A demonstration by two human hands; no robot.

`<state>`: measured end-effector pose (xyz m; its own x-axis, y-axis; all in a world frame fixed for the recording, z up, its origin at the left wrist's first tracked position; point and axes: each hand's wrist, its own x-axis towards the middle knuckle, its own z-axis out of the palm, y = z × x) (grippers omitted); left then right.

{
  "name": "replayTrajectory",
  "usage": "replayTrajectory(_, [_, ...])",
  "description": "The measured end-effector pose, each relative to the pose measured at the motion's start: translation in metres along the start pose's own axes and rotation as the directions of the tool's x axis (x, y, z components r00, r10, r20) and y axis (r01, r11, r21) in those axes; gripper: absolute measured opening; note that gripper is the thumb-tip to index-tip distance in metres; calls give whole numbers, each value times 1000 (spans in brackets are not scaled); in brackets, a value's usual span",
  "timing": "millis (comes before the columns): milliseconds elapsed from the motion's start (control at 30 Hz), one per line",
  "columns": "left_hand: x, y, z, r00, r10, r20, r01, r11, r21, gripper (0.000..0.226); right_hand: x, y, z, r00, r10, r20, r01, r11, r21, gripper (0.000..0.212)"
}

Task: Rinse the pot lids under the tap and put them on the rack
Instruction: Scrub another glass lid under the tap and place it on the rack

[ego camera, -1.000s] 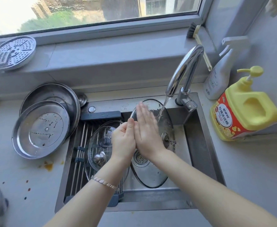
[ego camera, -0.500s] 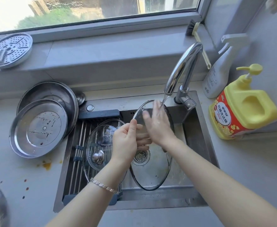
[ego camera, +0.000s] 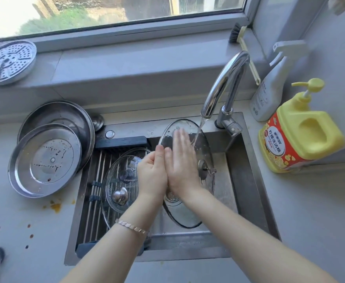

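A glass pot lid (ego camera: 205,160) stands on edge in the sink, its top under the running tap (ego camera: 222,86). My left hand (ego camera: 151,174) grips its left rim. My right hand (ego camera: 183,166) lies flat against the lid's inner face, fingers straight and together, with water striking just beside them. A second glass lid (ego camera: 118,180) with a metal knob lies on the roll-up rack (ego camera: 95,193) over the sink's left half. Two steel lids (ego camera: 45,160) lie stacked upside down on the counter to the left.
A yellow pump soap bottle (ego camera: 298,137) and a white spray bottle (ego camera: 269,90) stand right of the sink. A perforated steamer plate (ego camera: 7,62) rests on the window ledge, and a brush (ego camera: 243,48) leans by the window. Food stains dot the left counter.
My right hand has slid back up across the lid's face, from fingers spread near the lid's top to a flat palm. The left hand keeps its hold on the rim.
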<state>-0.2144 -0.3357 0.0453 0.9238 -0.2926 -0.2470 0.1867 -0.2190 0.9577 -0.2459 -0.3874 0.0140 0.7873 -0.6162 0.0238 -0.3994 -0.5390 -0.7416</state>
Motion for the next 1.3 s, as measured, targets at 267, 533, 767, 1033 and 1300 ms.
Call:
replayTrajectory(267, [5, 12, -8, 990, -134, -29, 128, 980, -153, 36, 0, 16, -4, 980, -136, 144, 146, 987, -59, 66])
replayTrajectory(533, [8, 11, -8, 978, -171, -118, 145, 968, -204, 37, -38, 16, 1, 890, -438, 130, 450, 889, -81, 58])
replayTrajectory(767, [-5, 8, -8, 967, -240, -87, 209, 941, -267, 37, -8, 25, -12, 979, -159, 126, 165, 986, -35, 71])
replayTrajectory(1033, [7, 11, -18, 933, -323, -162, 236, 885, -401, 37, -49, 55, -7, 898, -395, 195, 403, 915, -1, 59])
replayTrajectory(1300, [8, 14, -20, 914, -328, -240, 194, 871, -451, 37, -53, 37, -17, 949, -80, 306, 110, 991, -80, 77])
